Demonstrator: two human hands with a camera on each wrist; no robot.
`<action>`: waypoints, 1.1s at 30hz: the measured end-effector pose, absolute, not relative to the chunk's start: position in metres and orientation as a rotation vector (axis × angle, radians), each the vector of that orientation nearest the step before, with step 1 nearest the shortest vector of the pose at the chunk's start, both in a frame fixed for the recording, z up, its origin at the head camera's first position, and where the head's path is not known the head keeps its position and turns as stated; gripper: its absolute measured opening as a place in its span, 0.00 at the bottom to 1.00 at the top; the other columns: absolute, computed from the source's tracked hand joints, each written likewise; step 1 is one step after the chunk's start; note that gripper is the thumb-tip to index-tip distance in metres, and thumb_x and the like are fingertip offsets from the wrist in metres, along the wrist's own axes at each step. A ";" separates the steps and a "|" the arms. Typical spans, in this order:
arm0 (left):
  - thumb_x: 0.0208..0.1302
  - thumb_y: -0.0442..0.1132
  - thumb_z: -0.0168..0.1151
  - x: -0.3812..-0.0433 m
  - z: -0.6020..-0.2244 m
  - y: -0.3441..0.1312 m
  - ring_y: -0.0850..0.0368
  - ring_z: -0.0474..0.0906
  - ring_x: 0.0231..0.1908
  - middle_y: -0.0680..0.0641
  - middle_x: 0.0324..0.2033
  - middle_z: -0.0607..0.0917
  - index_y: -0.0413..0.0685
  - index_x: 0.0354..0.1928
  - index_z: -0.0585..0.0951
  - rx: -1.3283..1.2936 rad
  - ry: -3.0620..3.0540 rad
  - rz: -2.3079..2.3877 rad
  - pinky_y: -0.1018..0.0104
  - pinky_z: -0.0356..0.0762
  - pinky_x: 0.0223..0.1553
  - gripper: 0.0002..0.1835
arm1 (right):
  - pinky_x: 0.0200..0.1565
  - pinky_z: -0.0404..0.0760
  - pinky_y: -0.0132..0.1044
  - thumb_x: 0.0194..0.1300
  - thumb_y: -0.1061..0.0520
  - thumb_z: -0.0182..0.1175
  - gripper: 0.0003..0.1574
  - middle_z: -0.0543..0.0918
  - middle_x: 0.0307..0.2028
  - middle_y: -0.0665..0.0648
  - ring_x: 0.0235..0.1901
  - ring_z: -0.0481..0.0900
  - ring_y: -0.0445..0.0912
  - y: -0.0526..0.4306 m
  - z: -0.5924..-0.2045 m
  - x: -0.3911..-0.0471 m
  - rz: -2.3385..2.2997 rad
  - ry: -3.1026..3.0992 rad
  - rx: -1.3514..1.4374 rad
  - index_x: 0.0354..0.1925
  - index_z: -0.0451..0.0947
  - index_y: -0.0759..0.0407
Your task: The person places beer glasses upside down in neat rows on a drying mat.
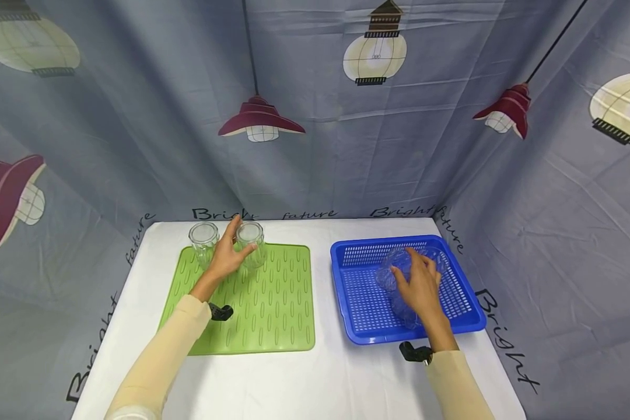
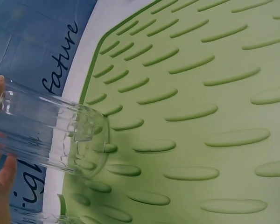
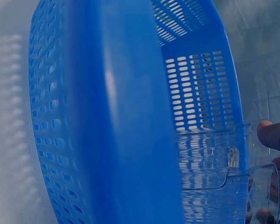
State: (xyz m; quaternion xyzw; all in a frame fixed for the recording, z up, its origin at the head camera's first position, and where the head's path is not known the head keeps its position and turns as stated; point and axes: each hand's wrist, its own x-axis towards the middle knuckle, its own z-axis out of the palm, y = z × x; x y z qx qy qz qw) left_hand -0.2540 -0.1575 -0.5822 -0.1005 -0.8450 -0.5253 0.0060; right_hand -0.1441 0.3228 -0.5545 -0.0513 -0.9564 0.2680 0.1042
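My left hand [image 1: 224, 256] grips a clear ribbed glass [image 1: 253, 256] around its upper part, thumb on the near side. This glass stands upright near the back edge of the green mat [image 1: 273, 315]. Just left of that hand is a second clear glass [image 1: 203, 238], also upright, partly behind the hand. On the other side, my right hand [image 1: 422, 289] reaches into the blue basket [image 1: 364, 338]. Its thumb and curled fingers hold a clear glass [image 3: 207, 149] near the rim in the right wrist view. More clear glasses [image 1: 403, 309] lie around it, their outlines hard to separate.
A white-covered table [image 1: 325, 379] carries the mat on the left and the basket on the right. The basket has raised, perforated walls. A grey-blue curtain [image 1: 315, 163] with printed lamps hangs behind the table and along both sides.
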 end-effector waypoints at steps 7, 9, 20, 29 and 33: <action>0.76 0.38 0.68 -0.259 -0.580 -0.159 0.34 0.52 0.85 0.36 0.86 0.55 0.50 0.88 0.44 -0.297 -2.658 -1.682 0.36 0.56 0.85 0.52 | 0.69 0.58 0.69 0.79 0.52 0.64 0.41 0.71 0.75 0.75 0.76 0.59 0.70 0.323 -0.556 -0.143 0.782 -2.820 -0.144 0.80 0.62 0.67; 0.76 0.37 0.67 -0.260 -0.581 -0.158 0.33 0.54 0.84 0.35 0.85 0.57 0.49 0.88 0.44 -0.302 -2.650 -1.682 0.34 0.57 0.85 0.52 | 0.68 0.58 0.69 0.79 0.52 0.63 0.41 0.71 0.76 0.74 0.76 0.59 0.70 0.322 -0.555 -0.143 0.772 -2.819 -0.139 0.80 0.62 0.67; 0.74 0.37 0.69 -0.257 -0.581 -0.160 0.31 0.58 0.82 0.33 0.83 0.61 0.49 0.88 0.46 -0.265 -2.614 -1.743 0.37 0.58 0.85 0.52 | 0.67 0.59 0.69 0.80 0.53 0.63 0.39 0.69 0.78 0.73 0.76 0.59 0.70 0.321 -0.555 -0.143 0.726 -2.821 -0.118 0.79 0.64 0.67; 0.74 0.38 0.70 -0.252 -0.584 -0.162 0.33 0.57 0.83 0.34 0.83 0.61 0.46 0.87 0.48 -0.238 -2.536 -1.786 0.38 0.59 0.85 0.51 | 0.68 0.58 0.70 0.80 0.53 0.62 0.39 0.68 0.78 0.74 0.76 0.59 0.70 0.321 -0.556 -0.143 0.729 -2.819 -0.121 0.79 0.64 0.67; 0.74 0.38 0.71 -0.247 -0.583 -0.163 0.34 0.58 0.83 0.34 0.83 0.62 0.47 0.87 0.49 -0.245 -2.489 -1.779 0.37 0.60 0.85 0.51 | 0.67 0.58 0.70 0.80 0.53 0.62 0.38 0.68 0.78 0.74 0.76 0.59 0.70 0.321 -0.557 -0.143 0.734 -2.817 -0.119 0.79 0.64 0.67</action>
